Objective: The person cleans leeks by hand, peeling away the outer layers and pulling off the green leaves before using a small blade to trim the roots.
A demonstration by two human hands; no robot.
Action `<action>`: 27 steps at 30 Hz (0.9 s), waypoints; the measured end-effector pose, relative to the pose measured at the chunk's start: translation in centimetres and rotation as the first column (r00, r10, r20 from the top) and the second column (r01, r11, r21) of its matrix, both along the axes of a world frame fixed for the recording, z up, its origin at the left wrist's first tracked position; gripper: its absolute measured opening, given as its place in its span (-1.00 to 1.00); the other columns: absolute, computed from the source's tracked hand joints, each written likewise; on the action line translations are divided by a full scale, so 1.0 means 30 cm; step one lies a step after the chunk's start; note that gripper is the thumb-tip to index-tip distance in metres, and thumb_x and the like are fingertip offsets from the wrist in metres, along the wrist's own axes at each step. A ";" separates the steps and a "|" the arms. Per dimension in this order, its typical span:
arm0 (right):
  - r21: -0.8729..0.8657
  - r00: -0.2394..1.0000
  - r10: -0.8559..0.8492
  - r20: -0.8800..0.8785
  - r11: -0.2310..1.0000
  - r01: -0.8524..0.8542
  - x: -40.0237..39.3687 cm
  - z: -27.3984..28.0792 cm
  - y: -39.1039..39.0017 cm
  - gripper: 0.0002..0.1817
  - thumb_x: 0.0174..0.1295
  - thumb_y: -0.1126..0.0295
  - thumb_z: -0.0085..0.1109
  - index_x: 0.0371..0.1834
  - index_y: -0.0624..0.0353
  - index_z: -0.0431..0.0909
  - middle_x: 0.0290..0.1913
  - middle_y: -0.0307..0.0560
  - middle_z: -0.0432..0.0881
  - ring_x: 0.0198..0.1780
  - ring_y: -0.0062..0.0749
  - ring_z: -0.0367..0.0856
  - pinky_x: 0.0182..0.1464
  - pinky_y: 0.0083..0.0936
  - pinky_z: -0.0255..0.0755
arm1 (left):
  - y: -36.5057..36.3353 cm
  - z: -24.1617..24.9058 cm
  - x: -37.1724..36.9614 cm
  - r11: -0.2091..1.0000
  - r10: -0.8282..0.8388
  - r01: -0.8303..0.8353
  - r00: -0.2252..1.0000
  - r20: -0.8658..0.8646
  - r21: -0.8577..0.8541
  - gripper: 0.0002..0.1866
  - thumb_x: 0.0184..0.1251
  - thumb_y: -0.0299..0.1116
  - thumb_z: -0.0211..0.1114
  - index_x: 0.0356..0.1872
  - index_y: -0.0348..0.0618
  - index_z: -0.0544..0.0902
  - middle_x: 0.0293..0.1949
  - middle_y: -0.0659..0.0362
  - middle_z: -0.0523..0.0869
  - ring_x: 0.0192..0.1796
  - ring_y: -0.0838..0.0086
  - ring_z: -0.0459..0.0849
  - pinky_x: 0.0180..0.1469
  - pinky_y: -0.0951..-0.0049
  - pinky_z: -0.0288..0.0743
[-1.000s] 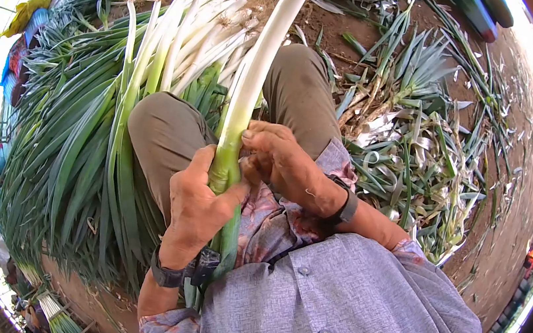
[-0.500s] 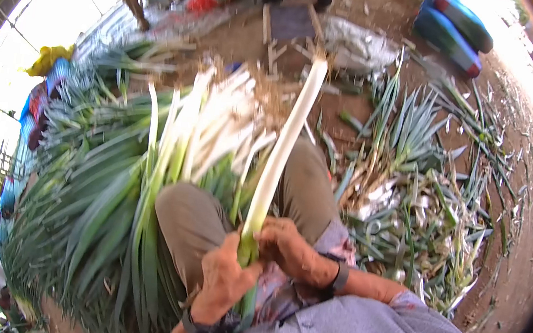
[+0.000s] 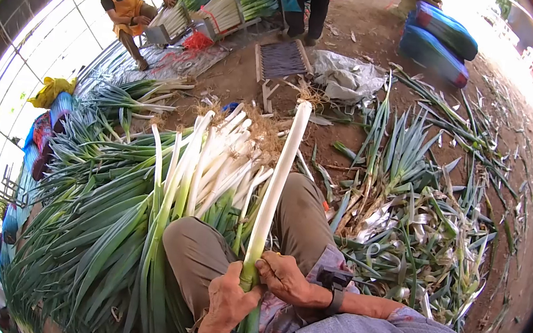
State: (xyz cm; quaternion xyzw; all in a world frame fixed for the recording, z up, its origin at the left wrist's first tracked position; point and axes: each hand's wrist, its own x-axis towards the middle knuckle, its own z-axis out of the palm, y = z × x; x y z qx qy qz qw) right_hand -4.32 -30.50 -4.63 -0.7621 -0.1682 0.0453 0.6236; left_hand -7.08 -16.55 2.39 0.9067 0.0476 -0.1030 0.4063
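A single leek (image 3: 279,175) stands up from my lap, its white shaft and root tuft pointing away from me. My left hand (image 3: 230,302) is wrapped round its green lower part. Just above, my right hand (image 3: 286,279) is closed with fingertips pinched against the side of the same leek, where white turns to green. Whether a loose outer leaf is between those fingertips is hidden. Left of my knees lies a big pile of leeks (image 3: 94,212), white ends and roots toward the middle.
Peeled leaves and scraps (image 3: 418,232) are heaped on the right. Farther off are a low stool (image 3: 283,60), a crumpled plastic sheet (image 3: 350,77) and wrapped blue bundles (image 3: 434,50). A person in an orange apron (image 3: 126,9) handles bundled leeks (image 3: 243,0); another person (image 3: 306,2) stands nearby.
The view has tilted up, so more of the far ground and both people show. Both hands keep their hold on the leek, with little visible shift between them.
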 end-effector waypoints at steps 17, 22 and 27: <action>0.130 0.924 -0.073 0.375 0.991 0.025 0.054 -0.023 -0.043 -0.83 0.06 0.69 0.08 -0.43 0.22 0.30 -0.61 -0.10 0.33 -0.62 -0.19 0.35 -0.56 -0.34 0.24 | 0.077 -0.040 0.013 0.742 -0.177 0.037 0.974 -0.142 -0.670 -0.51 -0.05 -0.43 0.54 -0.04 -0.34 0.58 -0.30 0.30 0.63 -0.29 0.69 0.51 -0.22 0.62 0.46; 0.063 0.901 -0.137 0.412 0.991 0.121 0.069 0.001 -0.066 -0.81 -0.02 0.66 0.16 -0.45 0.17 0.35 -0.62 -0.12 0.37 -0.65 -0.23 0.40 -0.60 -0.36 0.25 | 0.074 -0.022 0.008 0.634 -0.297 0.079 0.943 -0.148 -0.769 -0.51 -0.01 -0.44 0.55 -0.03 -0.32 0.57 -0.28 0.31 0.62 -0.24 0.70 0.51 -0.15 0.66 0.44; -0.192 0.845 -0.306 0.439 0.887 0.421 0.095 -0.106 -0.230 -0.82 0.02 0.66 0.09 -0.56 0.19 0.30 -0.64 -0.03 0.36 -0.67 -0.24 0.37 -0.61 -0.32 0.22 | 0.092 -0.013 0.003 0.613 -0.312 0.122 0.945 -0.098 -0.781 -0.51 0.00 -0.44 0.56 -0.03 -0.34 0.57 -0.29 0.30 0.62 -0.23 0.69 0.52 -0.14 0.64 0.43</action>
